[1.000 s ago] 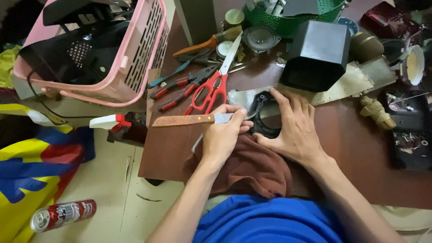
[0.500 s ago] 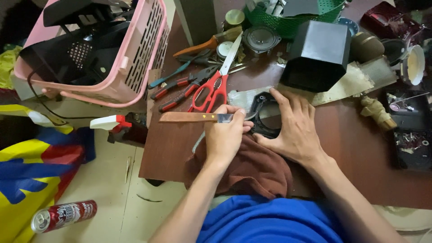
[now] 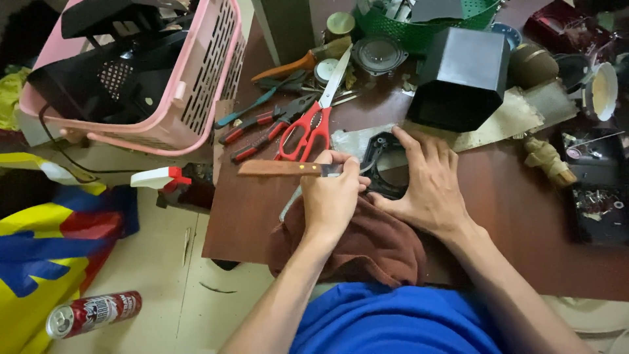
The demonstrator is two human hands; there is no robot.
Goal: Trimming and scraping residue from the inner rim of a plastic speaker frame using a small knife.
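My left hand grips a knife with a brown wooden handle that sticks out to the left; the blade end is hidden under my fingers. My right hand lies flat with fingers spread, pressing a black ring-shaped frame onto the brown table. The knife meets the frame's left edge. A brown cloth lies under my wrists. A grey sheet sits beneath the frame.
Red-handled scissors, pliers and a screwdriver lie beyond my hands. A black hexagonal box, a green basket, a pink basket, a spray bottle and a can on the floor surround the table.
My left hand and the knife have shifted slightly toward the frame; the right hand stays pressed on it.
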